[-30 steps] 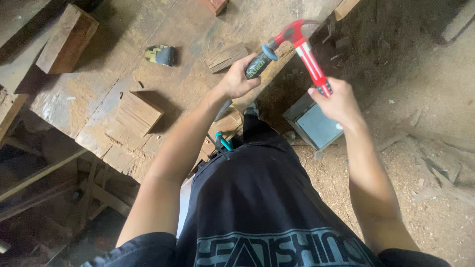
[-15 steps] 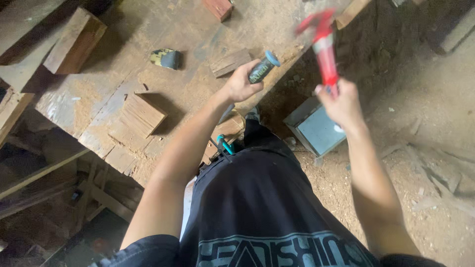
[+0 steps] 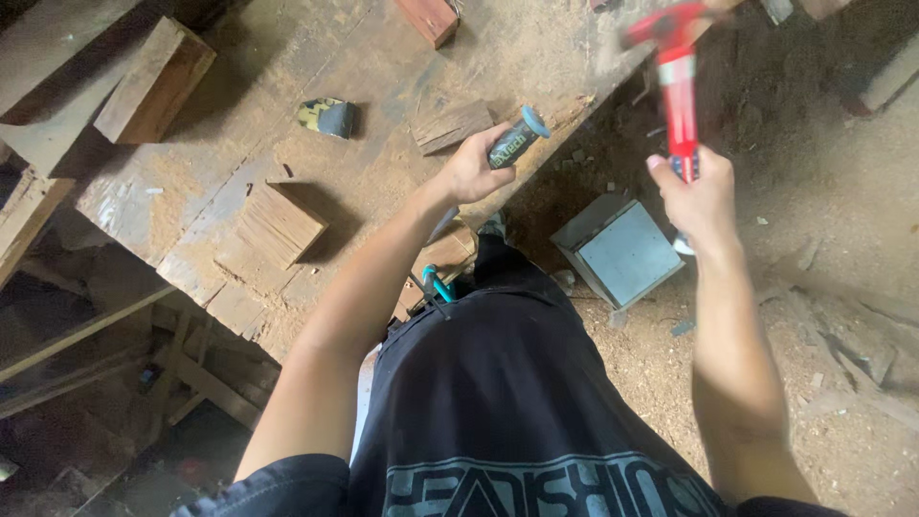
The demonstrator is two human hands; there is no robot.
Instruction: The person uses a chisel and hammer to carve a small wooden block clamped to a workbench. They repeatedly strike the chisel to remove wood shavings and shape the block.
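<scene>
My left hand [image 3: 471, 170] grips a chisel [image 3: 515, 139] with a black handle and blue end cap, held at the near edge of a worn wooden workbench [image 3: 316, 57]. A small flat wood piece [image 3: 450, 125] lies just left of the chisel. My right hand [image 3: 697, 196] holds a red-handled hammer [image 3: 677, 81] raised upright, its head blurred with motion, to the right of the chisel and apart from it.
On the bench lie a square wood block [image 3: 278, 222], a long timber block [image 3: 155, 79], a reddish block [image 3: 430, 16] and a small dark wedge-shaped object [image 3: 325, 116]. A grey metal box [image 3: 620, 252] sits on the sawdust-covered floor by my legs. Timber framing lies lower left.
The hammer has swung up and away from the chisel's end cap, from tilted over it to upright at the right. My left hand keeps the chisel at the same spot.
</scene>
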